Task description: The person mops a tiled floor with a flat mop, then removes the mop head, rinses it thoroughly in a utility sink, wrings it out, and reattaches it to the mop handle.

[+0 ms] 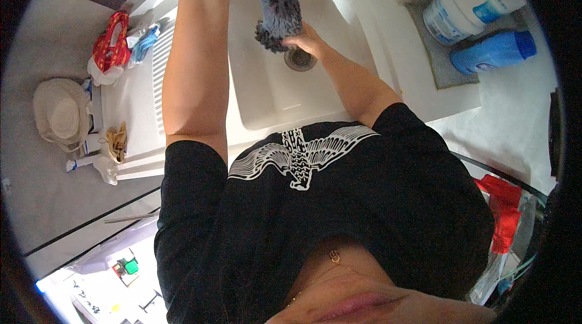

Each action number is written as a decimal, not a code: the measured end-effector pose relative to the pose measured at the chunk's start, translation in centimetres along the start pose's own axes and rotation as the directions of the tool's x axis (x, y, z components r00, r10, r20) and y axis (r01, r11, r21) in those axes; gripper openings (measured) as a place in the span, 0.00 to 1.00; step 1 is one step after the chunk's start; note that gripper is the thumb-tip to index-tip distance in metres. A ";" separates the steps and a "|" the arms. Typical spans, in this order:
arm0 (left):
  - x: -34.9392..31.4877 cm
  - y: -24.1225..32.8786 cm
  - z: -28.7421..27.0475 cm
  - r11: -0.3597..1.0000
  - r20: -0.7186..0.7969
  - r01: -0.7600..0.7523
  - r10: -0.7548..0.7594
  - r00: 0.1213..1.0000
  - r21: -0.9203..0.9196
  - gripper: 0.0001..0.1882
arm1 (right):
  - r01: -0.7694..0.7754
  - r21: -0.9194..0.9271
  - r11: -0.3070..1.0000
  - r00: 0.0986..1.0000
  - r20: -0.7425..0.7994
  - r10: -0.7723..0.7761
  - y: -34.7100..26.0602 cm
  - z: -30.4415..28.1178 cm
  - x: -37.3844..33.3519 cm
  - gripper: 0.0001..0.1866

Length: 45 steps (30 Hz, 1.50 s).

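One shaggy grey cloth (280, 6) sits gripped in the right hand (308, 40) above the white sink (260, 84); the left hand, beyond my view, I cannot tell.

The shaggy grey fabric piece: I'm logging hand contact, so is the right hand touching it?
Touching: the head view shows a digit of the right hand lying against the lower end of the shaggy grey fabric piece.
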State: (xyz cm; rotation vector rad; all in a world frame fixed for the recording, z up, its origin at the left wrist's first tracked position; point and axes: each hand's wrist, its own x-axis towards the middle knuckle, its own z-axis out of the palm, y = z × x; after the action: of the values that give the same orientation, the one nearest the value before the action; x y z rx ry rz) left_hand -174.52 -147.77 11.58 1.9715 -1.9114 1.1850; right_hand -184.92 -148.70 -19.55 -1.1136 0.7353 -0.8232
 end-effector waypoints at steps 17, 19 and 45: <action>-6.4 -3.1 13.2 -0.982 0.412 0.186 0.155 0.898 -0.035 0.23 | 0.149 0.615 0.775 0.902 -0.406 0.149 -2.0 -4.8 2.4 0.19; -7.3 -1.7 13.4 -0.973 0.531 0.212 0.131 0.837 -0.094 0.22 | 0.087 0.354 0.931 0.871 -0.481 0.102 -3.0 -4.3 2.2 0.20; -12.3 4.5 12.1 0.679 0.680 0.531 -0.064 0.730 -0.506 0.25 | 0.156 -0.721 0.675 0.838 -0.265 -0.477 -10.8 -2.5 -3.4 0.17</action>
State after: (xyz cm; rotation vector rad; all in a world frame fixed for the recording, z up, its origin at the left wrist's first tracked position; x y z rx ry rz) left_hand -171.87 -146.27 -5.98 2.2088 -1.7077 -0.3335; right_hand -190.83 -149.41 -9.61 -1.7929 1.3115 -1.1818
